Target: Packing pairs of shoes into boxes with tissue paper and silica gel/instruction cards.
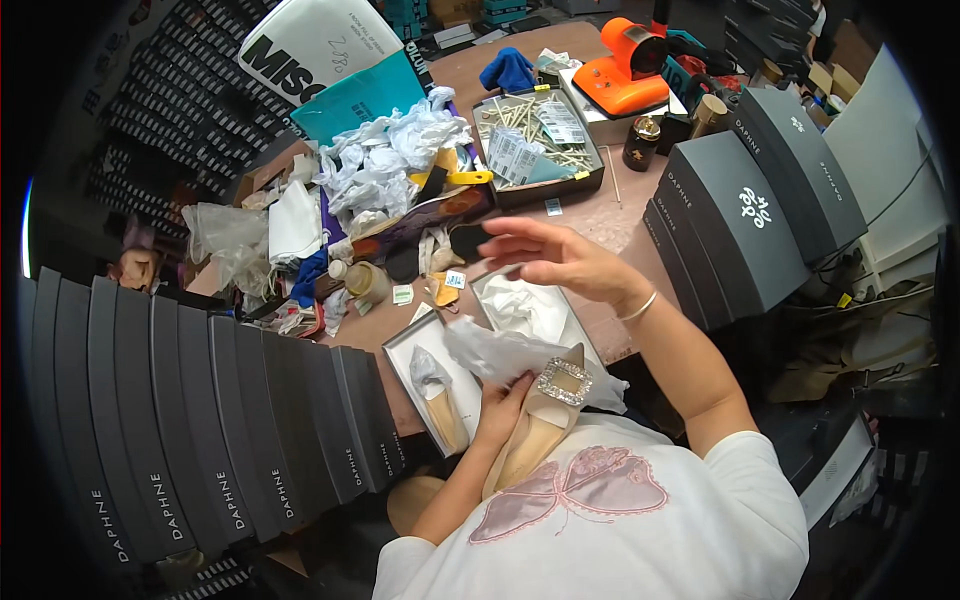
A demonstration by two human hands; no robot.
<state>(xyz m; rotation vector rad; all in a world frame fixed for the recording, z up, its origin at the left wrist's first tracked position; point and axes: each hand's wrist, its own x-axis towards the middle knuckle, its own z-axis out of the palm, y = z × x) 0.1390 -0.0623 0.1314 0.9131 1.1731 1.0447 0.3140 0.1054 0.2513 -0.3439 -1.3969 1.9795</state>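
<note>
- Left hand (503, 398) has its grip closed around a beige pointed shoe (540, 425) with a jewelled square buckle (565, 382), held against the chest.
- Right hand (555, 257) hovers open-fingered, gripping nothing, above white tissue paper (500, 350).
- Second beige shoe (440, 408) lies in an open white box (400, 345) on the surface (600, 215).
- Dark shoeboxes (200, 410) stand stacked at left.

Row of dark grey shoeboxes (200, 430) at left, more stacked right (745, 215) — open white box (400, 350) centre.
</note>
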